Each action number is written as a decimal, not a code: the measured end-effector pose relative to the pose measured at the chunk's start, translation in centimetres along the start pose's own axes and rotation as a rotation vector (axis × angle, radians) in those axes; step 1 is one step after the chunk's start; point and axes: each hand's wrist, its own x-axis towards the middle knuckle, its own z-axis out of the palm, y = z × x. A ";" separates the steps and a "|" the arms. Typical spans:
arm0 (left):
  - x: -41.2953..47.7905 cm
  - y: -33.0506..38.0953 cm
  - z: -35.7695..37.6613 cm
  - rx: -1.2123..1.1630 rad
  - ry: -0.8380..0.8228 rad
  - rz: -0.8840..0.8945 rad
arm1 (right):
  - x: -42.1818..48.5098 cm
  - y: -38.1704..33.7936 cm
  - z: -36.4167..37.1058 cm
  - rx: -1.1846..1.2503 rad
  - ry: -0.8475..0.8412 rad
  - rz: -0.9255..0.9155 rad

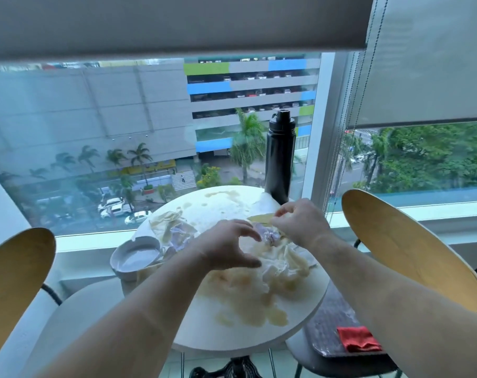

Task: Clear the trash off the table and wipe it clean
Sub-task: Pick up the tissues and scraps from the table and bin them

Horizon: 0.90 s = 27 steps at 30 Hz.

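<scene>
Only two arms of the person show. The left forearm [139, 317], seen from 7 o'clock, is bare along its whole visible length, and so is the left grip [226, 245]. The right forearm [382, 282], seen from 4 o'clock, is likewise uncovered through the wrist to the right grip [300, 222]. Both forearms look broad at the frame edge and narrow at the wrists. Blur hides finer detail.

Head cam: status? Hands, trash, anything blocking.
Right hand pinches yellowish scrap; left hand hovers over soaked tissues. Brown spill unwiped on table. Black bottle, white bowl stand at the edges.
</scene>
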 end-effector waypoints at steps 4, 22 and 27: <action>1.0 -0.5 1.1 0.202 -0.026 -0.050 | 0.6 0.2 1.0 -0.180 -0.210 0.064; 1.1 -1.7 -1.2 -0.505 0.767 -0.130 | 1.8 1.0 0.4 0.415 0.047 -0.017; 0.4 -0.5 -2.3 -0.882 0.805 -0.250 | 1.7 0.1 -0.1 0.768 0.012 0.065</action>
